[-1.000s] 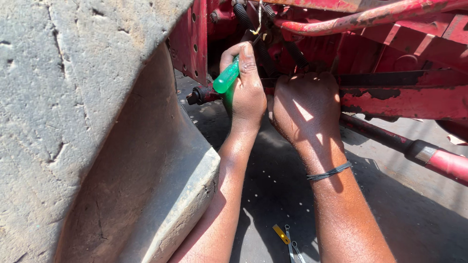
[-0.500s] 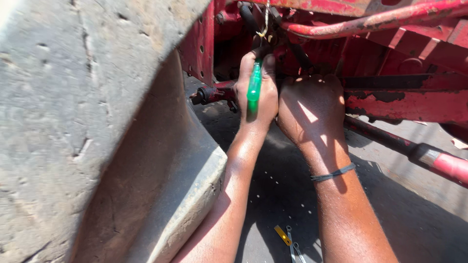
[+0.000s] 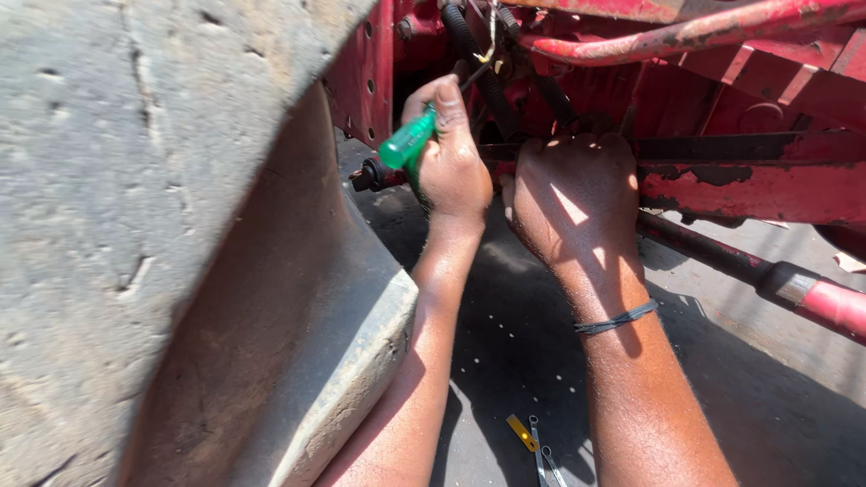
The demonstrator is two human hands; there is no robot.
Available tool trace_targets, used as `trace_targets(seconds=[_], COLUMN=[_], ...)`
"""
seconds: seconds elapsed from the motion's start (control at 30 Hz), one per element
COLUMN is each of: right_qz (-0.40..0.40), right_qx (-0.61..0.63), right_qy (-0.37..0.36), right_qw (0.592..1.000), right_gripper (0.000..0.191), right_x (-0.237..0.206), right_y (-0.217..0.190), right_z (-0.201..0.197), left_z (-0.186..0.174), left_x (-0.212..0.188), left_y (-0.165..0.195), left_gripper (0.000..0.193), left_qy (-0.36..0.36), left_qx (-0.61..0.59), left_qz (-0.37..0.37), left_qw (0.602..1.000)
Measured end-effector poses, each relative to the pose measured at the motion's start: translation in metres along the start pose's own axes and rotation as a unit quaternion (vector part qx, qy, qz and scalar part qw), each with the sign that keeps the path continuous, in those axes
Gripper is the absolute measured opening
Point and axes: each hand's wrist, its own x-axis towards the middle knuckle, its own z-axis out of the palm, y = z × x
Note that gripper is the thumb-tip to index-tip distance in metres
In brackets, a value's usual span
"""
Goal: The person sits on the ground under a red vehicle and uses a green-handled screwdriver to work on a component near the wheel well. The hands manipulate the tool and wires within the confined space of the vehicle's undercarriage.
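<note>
Left hand [image 3: 454, 169] clenched around green screwdriver [image 3: 408, 142], handle pointing down-left out of the fist, thumb up along the shank toward black hoses [image 3: 469, 54] above. Right hand [image 3: 570, 194] just beside, back turned to the camera, fingers curled into the dark gap under red frame [image 3: 749, 185]; cannot tell if grasping something there, fingertips hidden. Thin black band [image 3: 619, 319] around the right wrist. Below-left of the screwdriver, dark bolt end [image 3: 368, 175] sticking out from the red plate. Further left, large grey tyre [image 3: 135, 207] filling that side. To the right, red rod [image 3: 794, 289] running down toward the edge. On the ground between the forearms, small yellow-handled tool [image 3: 523, 433] next to metal pieces, well apart from both hands.
</note>
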Motion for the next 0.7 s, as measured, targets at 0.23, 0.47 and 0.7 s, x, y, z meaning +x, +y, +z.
trace_targets(seconds=[0.23, 0.47, 0.7], right_qz=[0.0, 0.001, 0.002], right_qx=[0.001, 0.005, 0.007], right_qy=[-0.004, -0.002, -0.001], right_qw=[1.0, 1.0, 1.0], right_gripper=[0.029, 0.03, 0.031], right_x=[-0.003, -0.003, 0.0], right_y=[-0.001, 0.0, -0.001], right_z=[-0.002, 0.0, -0.001], left_z=[0.007, 0.004, -0.003], left_x=[-0.008, -0.007, 0.009], left_y=[-0.001, -0.011, -0.005], left_gripper=[0.027, 0.026, 0.032], left_qy=[-0.019, -0.009, 0.003], left_qx=[0.042, -0.024, 0.003], left_qz=[-0.016, -0.055, -0.015], left_qw=[0.999, 0.998, 1.0])
